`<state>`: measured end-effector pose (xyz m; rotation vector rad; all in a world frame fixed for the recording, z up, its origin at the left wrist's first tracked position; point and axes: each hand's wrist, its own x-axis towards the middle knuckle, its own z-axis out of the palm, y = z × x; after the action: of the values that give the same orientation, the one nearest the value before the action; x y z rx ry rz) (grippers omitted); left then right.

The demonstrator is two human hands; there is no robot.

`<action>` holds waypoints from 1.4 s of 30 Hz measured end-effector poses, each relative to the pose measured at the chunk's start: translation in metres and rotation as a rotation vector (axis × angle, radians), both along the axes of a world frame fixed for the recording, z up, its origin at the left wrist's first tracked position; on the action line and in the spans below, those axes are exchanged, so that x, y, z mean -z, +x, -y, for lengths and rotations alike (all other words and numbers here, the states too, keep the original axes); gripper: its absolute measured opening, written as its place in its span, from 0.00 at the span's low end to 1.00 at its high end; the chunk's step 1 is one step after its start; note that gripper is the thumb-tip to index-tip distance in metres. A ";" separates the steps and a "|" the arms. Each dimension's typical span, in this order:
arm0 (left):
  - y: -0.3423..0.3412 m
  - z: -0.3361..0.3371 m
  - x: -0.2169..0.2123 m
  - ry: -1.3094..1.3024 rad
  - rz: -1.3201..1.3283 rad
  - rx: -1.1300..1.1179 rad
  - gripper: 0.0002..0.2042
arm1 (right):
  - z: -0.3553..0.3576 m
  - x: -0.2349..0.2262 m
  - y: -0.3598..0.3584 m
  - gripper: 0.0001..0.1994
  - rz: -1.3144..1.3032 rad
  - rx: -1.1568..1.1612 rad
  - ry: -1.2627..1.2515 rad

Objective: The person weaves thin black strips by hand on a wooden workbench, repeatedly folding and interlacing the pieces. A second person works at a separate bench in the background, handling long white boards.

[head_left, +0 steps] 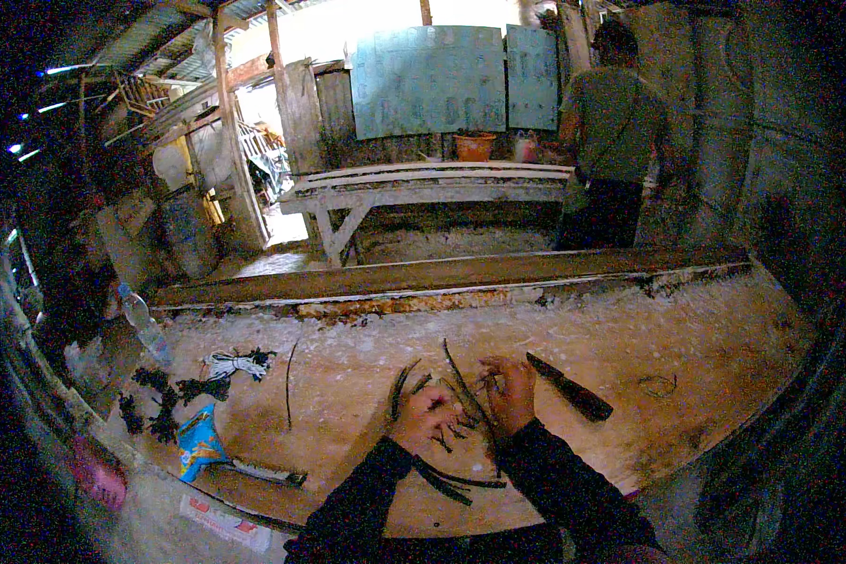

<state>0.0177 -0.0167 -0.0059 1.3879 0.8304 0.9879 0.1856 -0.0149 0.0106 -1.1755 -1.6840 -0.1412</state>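
Note:
My left hand is closed low over the table, fingers curled, with dark thin strips sticking out past its knuckles. Close by on the right, my right hand has its fingers pinched together; what they hold is too small and dim to make out. Between the two hands runs a long dark strip. More curved dark strips lie just in front of my left wrist. A knife with a dark broad end rests to the right of my right hand, apart from it.
Left on the wooden table lie a white cord bundle, dark cord bundles, a blue packet and a plastic bottle. A thin wire loop is at right. Beyond, a person stands beside a bench with an orange pot.

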 end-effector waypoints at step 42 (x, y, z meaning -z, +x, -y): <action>-0.007 0.001 -0.011 0.295 -0.212 0.452 0.07 | 0.003 0.009 -0.008 0.06 -0.629 -0.401 -0.277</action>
<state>0.0105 -0.0173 0.0050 1.8578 0.4963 0.6333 0.1773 -0.0174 0.0012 -0.9180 -1.3525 0.6641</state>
